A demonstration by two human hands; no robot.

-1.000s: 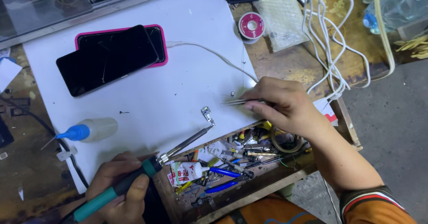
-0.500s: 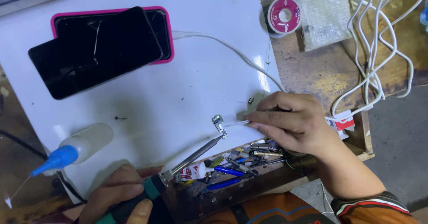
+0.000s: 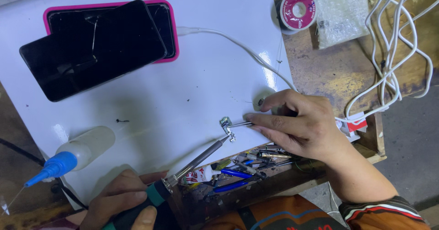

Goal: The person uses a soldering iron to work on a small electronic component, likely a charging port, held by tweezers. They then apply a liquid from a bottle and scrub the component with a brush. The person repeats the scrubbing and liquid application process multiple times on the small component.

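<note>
My right hand (image 3: 299,124) grips metal tweezers (image 3: 238,124) whose tips pinch a small metal part (image 3: 226,126) lying on the white work sheet (image 3: 196,74). My left hand (image 3: 121,205), at the bottom edge, holds a soldering iron (image 3: 196,161) by its green and black handle. The iron's tip touches the small part from below. Two dark phones (image 3: 93,47) lie at the upper left, the lower one in a pink case. A white cable (image 3: 238,47) runs from the pink-cased phone toward my right hand.
A squeeze bottle (image 3: 75,154) with a blue nozzle lies at the lower left. A solder spool (image 3: 297,9) and bubble wrap (image 3: 340,12) sit on the wooden bench at top right, beside tangled white cables (image 3: 393,60). A tray of small tools and tubes (image 3: 238,168) lies below the sheet.
The view has moved closer and shifted slightly. The soldering iron tip has come up to the small part held by the tweezers. My right hand stays in place.
</note>
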